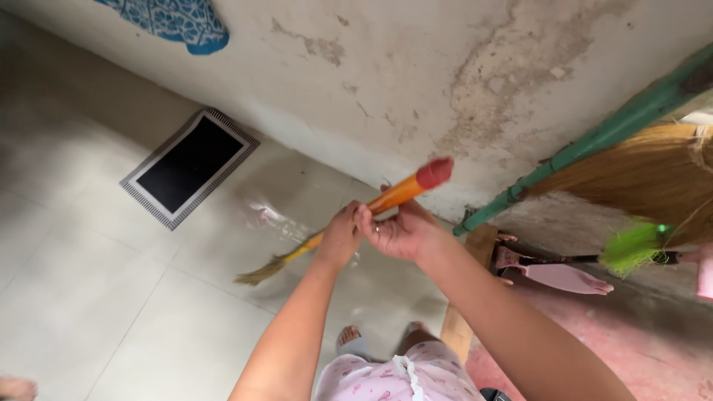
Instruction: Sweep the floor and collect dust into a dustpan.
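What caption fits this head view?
Both hands, left and right, hold a broom over a tiled floor.

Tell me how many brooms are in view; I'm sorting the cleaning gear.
2. One broom with an orange handle is held in both hands, left hand and right hand, bristles on the floor. A second broom leans at the right edge, partly cut off.

**Packages, labels, signs, screens**

None seen on floor or wall. No wrapper, box, printed label, sign or display anywhere in view from the head camera. Nothing further to log under this heading.
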